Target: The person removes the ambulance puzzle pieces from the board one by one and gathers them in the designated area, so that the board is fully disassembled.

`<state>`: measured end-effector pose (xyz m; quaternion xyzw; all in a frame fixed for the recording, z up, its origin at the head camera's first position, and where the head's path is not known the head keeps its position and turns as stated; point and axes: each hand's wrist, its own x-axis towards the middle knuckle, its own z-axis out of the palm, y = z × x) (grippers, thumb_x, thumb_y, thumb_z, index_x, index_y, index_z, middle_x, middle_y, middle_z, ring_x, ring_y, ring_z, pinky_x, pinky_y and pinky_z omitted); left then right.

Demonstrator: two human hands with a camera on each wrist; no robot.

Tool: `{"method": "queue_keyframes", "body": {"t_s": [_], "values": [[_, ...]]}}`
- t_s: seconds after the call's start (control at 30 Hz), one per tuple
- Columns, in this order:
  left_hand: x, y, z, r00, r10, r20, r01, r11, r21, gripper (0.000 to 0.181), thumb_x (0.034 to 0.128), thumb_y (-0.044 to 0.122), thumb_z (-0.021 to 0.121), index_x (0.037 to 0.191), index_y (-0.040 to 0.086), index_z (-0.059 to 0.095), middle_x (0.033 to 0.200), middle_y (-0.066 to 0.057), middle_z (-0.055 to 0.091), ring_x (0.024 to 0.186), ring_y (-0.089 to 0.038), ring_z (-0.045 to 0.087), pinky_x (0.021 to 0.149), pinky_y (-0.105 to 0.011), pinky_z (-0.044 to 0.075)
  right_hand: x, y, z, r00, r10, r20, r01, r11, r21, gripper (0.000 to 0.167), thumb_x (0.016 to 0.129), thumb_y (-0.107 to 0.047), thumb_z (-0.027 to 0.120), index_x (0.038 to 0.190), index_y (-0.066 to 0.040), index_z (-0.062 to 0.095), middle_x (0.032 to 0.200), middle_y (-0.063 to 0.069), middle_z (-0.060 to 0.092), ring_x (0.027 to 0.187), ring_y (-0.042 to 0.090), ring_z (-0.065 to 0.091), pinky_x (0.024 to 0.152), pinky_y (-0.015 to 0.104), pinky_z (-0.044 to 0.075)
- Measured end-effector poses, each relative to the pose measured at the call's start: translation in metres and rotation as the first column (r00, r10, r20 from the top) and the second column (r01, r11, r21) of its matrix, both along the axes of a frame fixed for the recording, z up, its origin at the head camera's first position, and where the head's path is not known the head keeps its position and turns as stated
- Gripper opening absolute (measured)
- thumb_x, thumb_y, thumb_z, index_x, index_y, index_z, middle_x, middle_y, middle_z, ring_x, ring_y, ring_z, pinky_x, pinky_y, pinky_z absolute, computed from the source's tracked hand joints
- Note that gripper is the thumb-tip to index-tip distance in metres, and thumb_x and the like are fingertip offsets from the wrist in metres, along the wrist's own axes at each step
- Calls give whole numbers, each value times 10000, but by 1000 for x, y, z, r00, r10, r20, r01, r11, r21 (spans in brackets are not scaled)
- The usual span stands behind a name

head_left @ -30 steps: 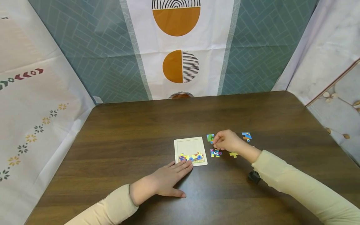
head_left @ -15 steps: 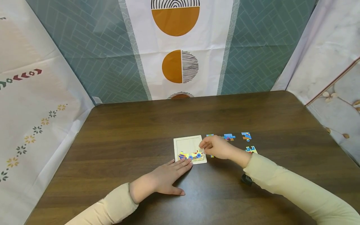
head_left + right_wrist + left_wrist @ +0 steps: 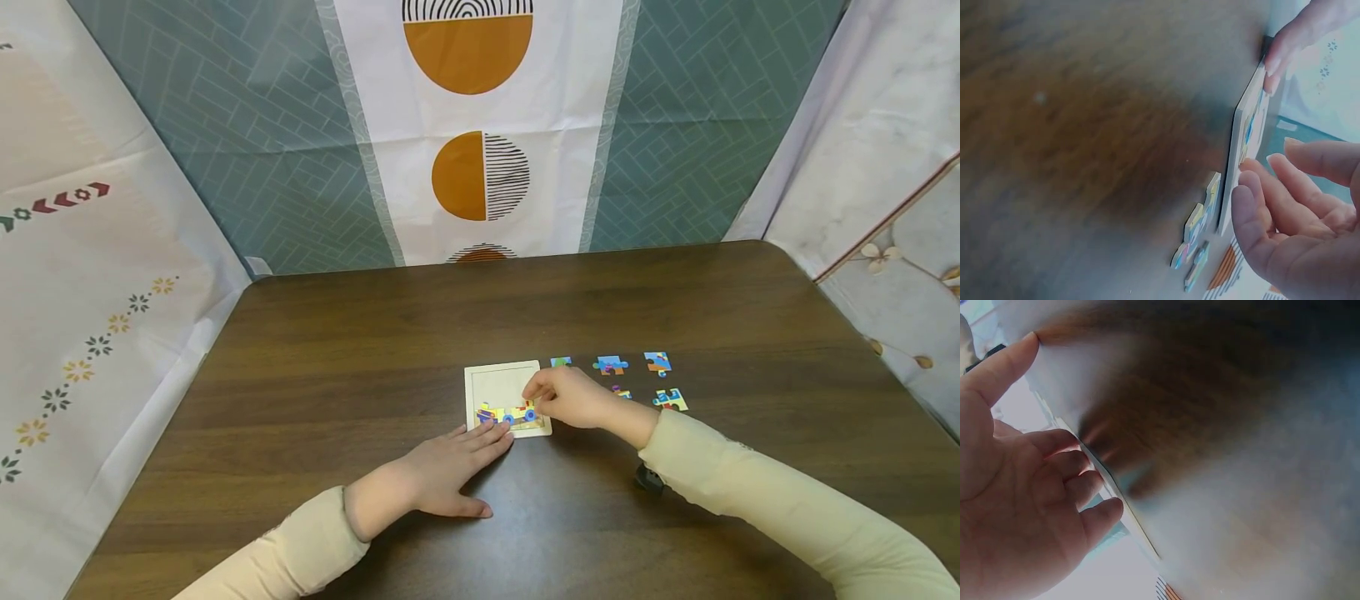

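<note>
A square wooden puzzle tray [image 3: 498,383] lies on the table, its bottom row filled with pieces picturing a yellow vehicle with blue wheels. My left hand [image 3: 459,475] lies flat with straight fingers, fingertips on the tray's front edge; the left wrist view shows the palm [image 3: 1029,500] and fingers beside that edge. Over the tray's right side is my right hand [image 3: 573,398], fingers bent and tips at the right end of the pieces. In the right wrist view, a gap shows between the thumb [image 3: 1316,156] and forefinger; whether a piece is held is unclear.
Loose puzzle pieces lie right of the tray: a green one [image 3: 561,362], a blue one [image 3: 611,364], another blue one [image 3: 657,363], a yellow one [image 3: 670,399] and one partly hidden by the right hand [image 3: 621,392]. The brown table [image 3: 337,333] meets patterned cloth behind.
My right hand has moved left from the loose pieces onto the tray's right side, uncovering the blue piece behind it. The left hand has stayed on the front edge.
</note>
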<state>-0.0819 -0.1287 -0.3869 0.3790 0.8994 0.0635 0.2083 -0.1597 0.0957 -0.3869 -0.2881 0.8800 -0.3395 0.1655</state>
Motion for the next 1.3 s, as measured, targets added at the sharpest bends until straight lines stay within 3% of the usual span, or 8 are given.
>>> {"method": "queue_keyframes", "body": {"t_s": [0.23,0.47,0.67,0.97,1.3], "values": [[0,3,2,1000,9,-19,-10,1000,-23,849,839,446,674,1504,99,275,1586,-34,209,1457,-201,198,1154,-413,251,-2,-1,-2,999,-27,37,28,999,-37,175,819,49,575,971,28,658,942,122,701,887,238,661,806,367,531],[2,3,0,999,4,-49,-6,999,-36,877,821,462,686,1506,103,273,1587,-30,209,1456,-197,204,1146,-415,268,-6,-4,-4,997,-66,44,69,995,-74,129,824,65,606,933,26,662,877,99,686,815,196,651,786,347,537],[2,3,1,999,2,-46,-4,999,-37,882,820,461,688,1506,101,269,1588,-34,206,1456,-200,201,1147,-418,266,-6,-5,-1,991,-77,107,90,988,-123,131,812,69,624,935,44,661,859,97,669,787,159,626,762,316,542],[4,2,-1,999,0,-49,-2,999,-37,888,826,493,671,1511,107,257,1591,-35,189,1456,-200,201,1148,-427,262,-1,-4,-9,986,-104,127,122,983,-140,90,810,17,686,898,12,673,827,70,677,761,140,628,724,278,531],[3,2,-2,998,0,-64,-3,999,-45,899,819,504,672,1513,113,254,1592,-26,187,1457,-189,199,1154,-418,250,2,13,-2,977,-133,166,173,952,-251,120,812,22,686,921,68,664,828,109,687,762,163,647,653,256,504]]}}
